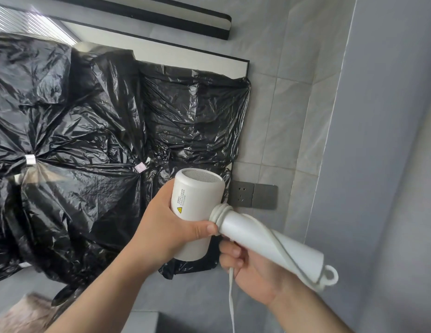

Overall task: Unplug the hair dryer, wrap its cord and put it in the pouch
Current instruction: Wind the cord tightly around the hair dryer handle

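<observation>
Wrapping is the step in hand. The wall socket (242,195) holds no plug, and the white cord (231,296) makes several turns at the top of the hair dryer (197,212) handle. The left hand (171,231) clasps the barrel, held up in front of the wall. The right hand (248,272) curls its fingers (230,253) round the loose cord beneath. The next move probably calls for more snug turns. No pouch is in view. Behind are crinkled black plastic sheeting (89,116) and a grey tiled wall (281,116).

Yellow warning triangle on hair dryer (195,207) barrel; adjacent print illegible.
</observation>
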`<state>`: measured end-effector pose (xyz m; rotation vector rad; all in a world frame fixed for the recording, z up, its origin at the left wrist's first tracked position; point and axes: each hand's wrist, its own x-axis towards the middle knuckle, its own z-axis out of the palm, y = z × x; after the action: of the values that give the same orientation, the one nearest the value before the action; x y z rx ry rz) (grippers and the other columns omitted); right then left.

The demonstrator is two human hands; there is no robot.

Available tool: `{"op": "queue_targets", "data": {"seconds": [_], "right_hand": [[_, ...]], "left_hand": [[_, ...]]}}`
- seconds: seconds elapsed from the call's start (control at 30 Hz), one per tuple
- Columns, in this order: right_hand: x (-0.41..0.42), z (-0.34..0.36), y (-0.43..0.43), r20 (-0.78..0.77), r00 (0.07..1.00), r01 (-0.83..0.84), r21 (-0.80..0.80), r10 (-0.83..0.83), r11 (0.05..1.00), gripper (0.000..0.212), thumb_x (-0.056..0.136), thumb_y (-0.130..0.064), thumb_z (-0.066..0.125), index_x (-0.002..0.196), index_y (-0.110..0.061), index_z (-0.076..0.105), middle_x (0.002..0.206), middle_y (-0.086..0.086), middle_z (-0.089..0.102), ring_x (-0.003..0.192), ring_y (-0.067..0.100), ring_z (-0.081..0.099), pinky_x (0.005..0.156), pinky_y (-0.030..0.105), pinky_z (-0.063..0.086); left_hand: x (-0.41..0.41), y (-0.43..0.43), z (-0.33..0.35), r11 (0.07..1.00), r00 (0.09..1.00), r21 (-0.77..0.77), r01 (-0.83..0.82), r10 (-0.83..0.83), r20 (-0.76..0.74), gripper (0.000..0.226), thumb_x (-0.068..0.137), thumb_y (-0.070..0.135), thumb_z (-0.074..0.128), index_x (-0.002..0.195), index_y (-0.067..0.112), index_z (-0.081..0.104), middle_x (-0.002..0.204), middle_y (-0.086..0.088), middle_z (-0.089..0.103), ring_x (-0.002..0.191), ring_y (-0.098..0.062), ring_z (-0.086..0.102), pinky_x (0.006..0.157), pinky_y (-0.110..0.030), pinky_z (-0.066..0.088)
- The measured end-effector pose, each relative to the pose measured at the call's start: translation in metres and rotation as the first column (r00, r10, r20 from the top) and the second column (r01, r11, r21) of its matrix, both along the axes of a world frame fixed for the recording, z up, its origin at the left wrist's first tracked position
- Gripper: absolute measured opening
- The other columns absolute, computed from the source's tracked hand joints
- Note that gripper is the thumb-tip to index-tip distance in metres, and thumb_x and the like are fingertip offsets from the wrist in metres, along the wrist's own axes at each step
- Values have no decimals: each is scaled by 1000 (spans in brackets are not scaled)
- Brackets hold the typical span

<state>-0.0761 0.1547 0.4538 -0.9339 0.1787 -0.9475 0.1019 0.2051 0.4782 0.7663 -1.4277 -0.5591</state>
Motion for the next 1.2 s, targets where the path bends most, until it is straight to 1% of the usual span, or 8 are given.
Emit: {"op": "queue_targets", "data": {"seconds": [0.17,0.37,0.47,0.6,0.73,0.83,1.03,1.2], "right_hand": [[18,-6,12,-83,969,233,18,-231,972,20,81,2,58,98,-8,58,66,3,54,42,6,32,37,16,21],[30,-5,22,-263,840,451,-150,-475,880,24,96,3,45,102,-6,67,71,6,62,45,7,31,38,18,18],[30,-1,29,-408,745,420,-329,-528,846,29,96,0,44,97,-11,71,69,4,68,44,11,33,39,22,22],[19,10,32,-569,521,217,-633,-637,743,20,95,-13,49,87,-4,65,63,-1,69,42,10,42,44,27,34],[8,30,23,-424,297,49,-888,-855,457,14,82,-18,56,83,-6,63,65,7,62,51,11,40,53,34,36],[1,47,17,-262,225,15,-962,-939,272,12,83,-19,59,82,-24,70,61,-5,62,52,5,48,52,31,42],[-7,63,14,-210,144,-201,-963,-967,179,8,75,-27,70,82,-29,67,68,-8,65,66,11,61,63,36,56],[-15,63,9,-126,230,-124,-987,-965,99,6,73,-31,76,78,-28,75,76,-9,66,74,9,62,70,36,54]], "left_hand": [[-4,-3,-6,983,984,14,-181,181,-3,74,42,29,94,108,29,62,95,5,74,79,-3,68,65,-21,55],[-7,-13,-14,929,929,26,-370,370,11,76,46,37,92,113,36,56,101,12,68,92,-10,67,81,-43,57],[-7,-14,-14,901,901,32,-433,433,0,76,47,41,91,112,40,52,99,26,63,91,-4,64,80,-43,57],[-6,-11,-7,840,840,16,-543,542,42,78,53,38,93,110,51,41,99,39,57,93,4,58,82,-42,54],[-2,-10,-1,811,801,-32,-585,583,133,77,57,38,90,109,54,36,102,30,57,97,-11,59,86,-44,52],[0,-10,2,832,806,-45,-553,548,224,75,57,42,90,109,53,36,102,32,55,96,-6,58,86,-44,53],[-2,-7,6,872,809,-3,-490,455,371,70,55,47,86,108,52,39,97,25,59,93,0,58,82,-43,54],[0,-10,8,879,826,25,-477,438,355,70,57,45,88,109,51,42,99,21,62,94,-5,60,84,-44,54]]}}
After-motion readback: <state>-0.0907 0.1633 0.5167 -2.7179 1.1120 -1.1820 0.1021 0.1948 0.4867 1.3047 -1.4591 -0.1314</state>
